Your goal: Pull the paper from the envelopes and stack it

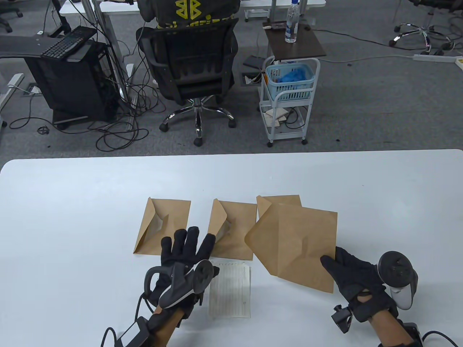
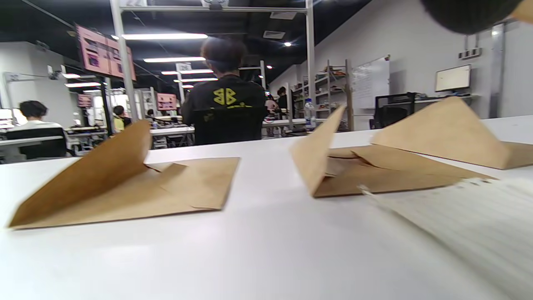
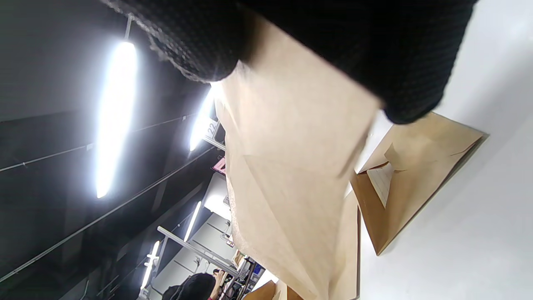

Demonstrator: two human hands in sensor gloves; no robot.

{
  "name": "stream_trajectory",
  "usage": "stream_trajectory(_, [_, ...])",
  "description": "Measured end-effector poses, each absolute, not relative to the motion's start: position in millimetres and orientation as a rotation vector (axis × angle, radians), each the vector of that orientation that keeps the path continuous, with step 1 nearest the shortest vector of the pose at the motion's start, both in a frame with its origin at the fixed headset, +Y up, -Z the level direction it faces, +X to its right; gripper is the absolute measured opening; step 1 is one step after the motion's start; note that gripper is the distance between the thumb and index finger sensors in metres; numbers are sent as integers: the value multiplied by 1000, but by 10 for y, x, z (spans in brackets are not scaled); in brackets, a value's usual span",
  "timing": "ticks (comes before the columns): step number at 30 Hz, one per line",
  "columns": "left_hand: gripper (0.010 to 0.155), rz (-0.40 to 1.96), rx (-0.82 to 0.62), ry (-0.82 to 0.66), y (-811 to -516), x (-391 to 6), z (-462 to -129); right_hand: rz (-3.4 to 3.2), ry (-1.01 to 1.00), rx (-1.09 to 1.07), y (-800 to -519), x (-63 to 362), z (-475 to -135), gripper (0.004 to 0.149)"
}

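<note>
Three brown envelopes lie on the white table with flaps open: a left one (image 1: 162, 226), a middle one (image 1: 233, 231) and a far right one (image 1: 278, 200). My right hand (image 1: 334, 265) grips a fourth brown envelope (image 1: 296, 245) by its near right corner and holds it tilted above the table; it fills the right wrist view (image 3: 291, 166). A lined paper sheet (image 1: 230, 292) lies flat in front of the middle envelope. My left hand (image 1: 188, 244) is open with fingers spread, flat between the left and middle envelopes, at the sheet's far left corner. The sheet (image 2: 458, 221) shows blurred in the left wrist view.
The right wrist view shows an envelope (image 3: 416, 175) on the table with lined paper inside its open mouth. Beyond the table's far edge (image 1: 231, 155) are an office chair (image 1: 191, 68) and a white cart (image 1: 289, 101).
</note>
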State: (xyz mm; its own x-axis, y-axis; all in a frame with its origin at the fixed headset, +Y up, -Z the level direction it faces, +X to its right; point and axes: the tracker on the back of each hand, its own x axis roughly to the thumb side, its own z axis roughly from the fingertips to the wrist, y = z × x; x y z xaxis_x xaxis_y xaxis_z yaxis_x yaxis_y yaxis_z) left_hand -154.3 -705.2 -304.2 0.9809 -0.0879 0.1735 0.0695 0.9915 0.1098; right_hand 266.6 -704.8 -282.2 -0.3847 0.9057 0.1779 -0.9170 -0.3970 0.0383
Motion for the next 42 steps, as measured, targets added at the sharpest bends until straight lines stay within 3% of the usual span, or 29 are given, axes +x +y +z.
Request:
stream_trajectory(6, [82, -19, 96, -155, -7206, -1706, -3052, 1942, -47, 186, -7054, 2657, -2813, 41])
stream_trajectory(19, [82, -46, 77, -186, -7380, -1676, -2927, 1974, 98, 117, -7050, 2589, -2740, 47])
stream_trajectory(33, [80, -48, 76, -197, -7390, -1652, -2896, 2338, 366, 72, -7287, 2413, -2803, 85])
stream_trajectory(42, [77, -56, 68, -211, -7395, -1610, -2881, 2672, 363, 46, -7407, 2379, -2869, 73])
